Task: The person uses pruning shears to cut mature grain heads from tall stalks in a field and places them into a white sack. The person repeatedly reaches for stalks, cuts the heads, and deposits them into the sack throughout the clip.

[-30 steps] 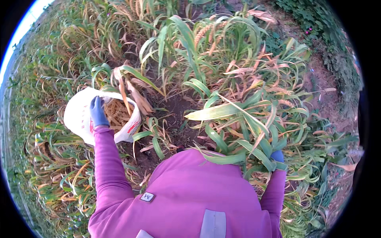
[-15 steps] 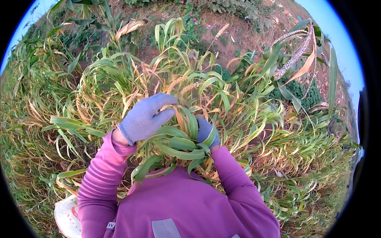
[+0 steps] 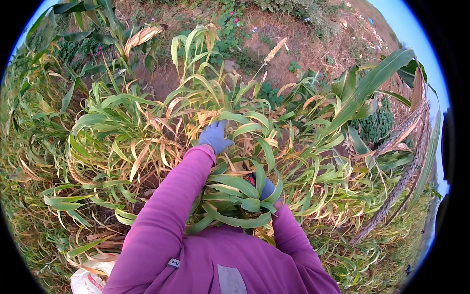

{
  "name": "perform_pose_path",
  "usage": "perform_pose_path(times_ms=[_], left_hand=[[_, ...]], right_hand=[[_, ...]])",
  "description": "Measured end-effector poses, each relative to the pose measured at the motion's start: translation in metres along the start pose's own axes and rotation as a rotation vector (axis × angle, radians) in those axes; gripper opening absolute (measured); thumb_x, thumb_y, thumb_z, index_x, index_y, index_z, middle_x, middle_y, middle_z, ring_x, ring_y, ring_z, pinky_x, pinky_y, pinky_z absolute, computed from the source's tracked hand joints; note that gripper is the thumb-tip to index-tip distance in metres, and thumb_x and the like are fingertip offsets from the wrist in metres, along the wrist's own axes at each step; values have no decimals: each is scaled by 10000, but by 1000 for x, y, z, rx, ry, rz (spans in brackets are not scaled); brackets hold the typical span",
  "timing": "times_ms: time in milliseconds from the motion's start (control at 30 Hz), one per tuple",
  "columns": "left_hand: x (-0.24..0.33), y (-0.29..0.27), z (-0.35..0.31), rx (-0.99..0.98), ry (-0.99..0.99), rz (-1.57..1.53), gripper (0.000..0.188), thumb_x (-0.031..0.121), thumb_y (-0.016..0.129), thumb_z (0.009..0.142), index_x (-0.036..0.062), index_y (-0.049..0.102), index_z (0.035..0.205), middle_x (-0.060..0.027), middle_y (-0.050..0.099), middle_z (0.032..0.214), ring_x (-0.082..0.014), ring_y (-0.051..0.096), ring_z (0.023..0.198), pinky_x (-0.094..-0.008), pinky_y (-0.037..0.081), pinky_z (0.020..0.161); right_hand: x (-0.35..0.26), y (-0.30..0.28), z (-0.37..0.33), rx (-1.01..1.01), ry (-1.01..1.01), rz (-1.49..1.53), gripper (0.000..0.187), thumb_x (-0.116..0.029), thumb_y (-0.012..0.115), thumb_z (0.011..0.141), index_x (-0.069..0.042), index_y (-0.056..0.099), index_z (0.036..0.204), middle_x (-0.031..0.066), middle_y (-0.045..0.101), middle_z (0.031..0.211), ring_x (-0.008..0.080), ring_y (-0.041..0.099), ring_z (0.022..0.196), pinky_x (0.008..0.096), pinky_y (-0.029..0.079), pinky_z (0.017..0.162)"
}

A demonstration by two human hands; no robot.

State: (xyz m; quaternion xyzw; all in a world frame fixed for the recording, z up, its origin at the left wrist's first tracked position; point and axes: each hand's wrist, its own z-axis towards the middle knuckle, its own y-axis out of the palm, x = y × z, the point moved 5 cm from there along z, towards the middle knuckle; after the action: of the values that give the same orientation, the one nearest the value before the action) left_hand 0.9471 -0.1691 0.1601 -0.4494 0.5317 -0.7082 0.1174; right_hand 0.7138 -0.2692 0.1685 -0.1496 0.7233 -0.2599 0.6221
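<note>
My left hand (image 3: 215,137), in a blue-grey knitted glove, reaches out with fingers extended and thumb apart. Its fingertips are close to a yellowish millet head (image 3: 208,116) among drying leaves; whether they touch it I cannot tell. Lower and to the right, my right hand (image 3: 268,190) wears the same kind of glove and is partly covered by leaves. A small red-and-black tool (image 3: 252,179) shows at its fingers, most of it hidden. Broad green leaves (image 3: 232,188) curve between my arms, against my chest.
Dense millet plants with green and dry leaves surround me. One upright millet head (image 3: 275,50) stands farther off. Corn plants rise at left, with a dry husk (image 3: 142,38), and at right, with a purplish tassel (image 3: 399,134). A white sack (image 3: 93,274) lies at lower left.
My left hand has moved right and farther forward, toward the millet head. The right hand has shifted slightly right and nearer, and a red-and-black tool now shows by it. The view has shifted too.
</note>
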Motion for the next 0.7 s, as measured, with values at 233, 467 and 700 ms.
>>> perform_pose_path(times_ms=[233,467,700], left_hand=[[-2,10,3,22,270,-103,280,351,607,862,80,573,926,-143,634,797,-358,619,792,-468,464,727],[-9,9,-13,-235,217,-7,341,375,623,853,81,562,1014,-172,642,892,-368,635,842,-488,494,736],[-71,-32,-17,27,-106,-100,308,297,653,824,57,556,990,-192,639,949,-389,627,884,-482,490,753]], right_hand=[[27,-22,46,13,148,312,377,-229,698,872,-40,572,1173,98,641,1082,215,621,947,338,501,793],[-2,-10,75,26,96,422,288,-236,683,872,-54,601,1081,91,655,944,222,638,828,359,489,679],[-21,-14,74,105,102,-49,397,-372,643,861,-54,593,1095,145,628,866,265,620,773,402,481,665]])
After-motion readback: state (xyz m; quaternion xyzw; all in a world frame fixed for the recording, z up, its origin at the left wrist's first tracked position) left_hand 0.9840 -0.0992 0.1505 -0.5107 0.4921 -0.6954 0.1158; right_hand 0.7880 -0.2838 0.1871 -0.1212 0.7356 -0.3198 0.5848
